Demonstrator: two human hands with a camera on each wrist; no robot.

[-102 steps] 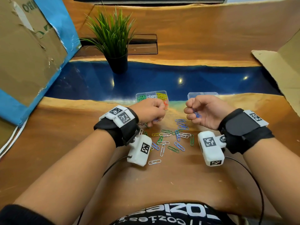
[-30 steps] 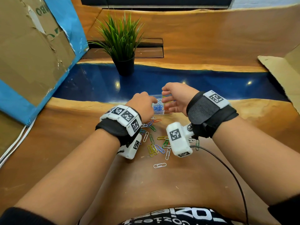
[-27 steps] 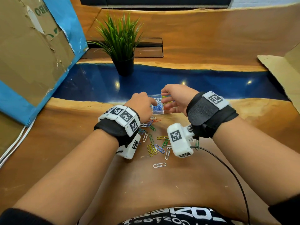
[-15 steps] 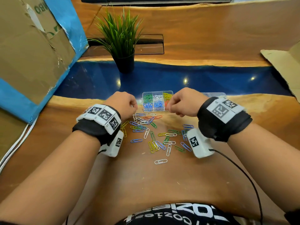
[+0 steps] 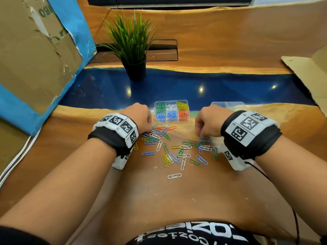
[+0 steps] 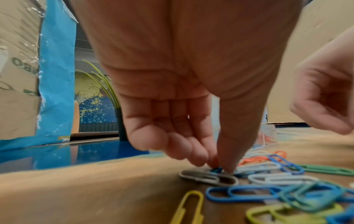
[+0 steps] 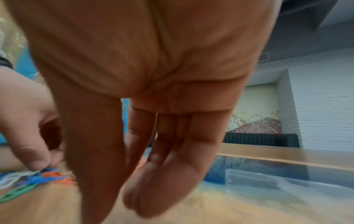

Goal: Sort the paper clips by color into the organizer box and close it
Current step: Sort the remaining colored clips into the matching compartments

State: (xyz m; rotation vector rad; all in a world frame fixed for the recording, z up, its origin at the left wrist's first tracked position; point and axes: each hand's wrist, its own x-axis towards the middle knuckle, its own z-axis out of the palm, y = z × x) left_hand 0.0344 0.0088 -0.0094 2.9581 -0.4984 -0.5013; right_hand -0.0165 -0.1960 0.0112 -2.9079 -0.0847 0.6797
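Observation:
The clear organizer box [image 5: 171,111] stands open, with green, white, yellow, blue and orange clips in separate compartments. Its loose lid [image 5: 228,104] lies to the right, also seen as the lid [image 7: 268,181]. Loose paper clips [image 5: 177,151] of mixed colours are scattered on the wooden table in front of the box. My left hand [image 5: 145,124] is down at the pile's left edge. In the wrist view my left hand [image 6: 218,166] pinches a blue clip [image 6: 216,170] between thumb and fingertips. My right hand [image 5: 201,133] reaches down at the pile's right edge. The right hand [image 7: 114,215] has straight fingers with nothing between them.
A potted plant [image 5: 131,50] stands behind the box on the blue strip of the table. A cardboard box with blue tape [image 5: 35,55] leans at the left, and a cardboard flap [image 5: 307,75] is at the right. White cables [image 5: 16,161] run along the left edge.
Both hands have left the organizer box and dropped back to the loose pile, spreading apart. The left hand has now pinched a blue clip.

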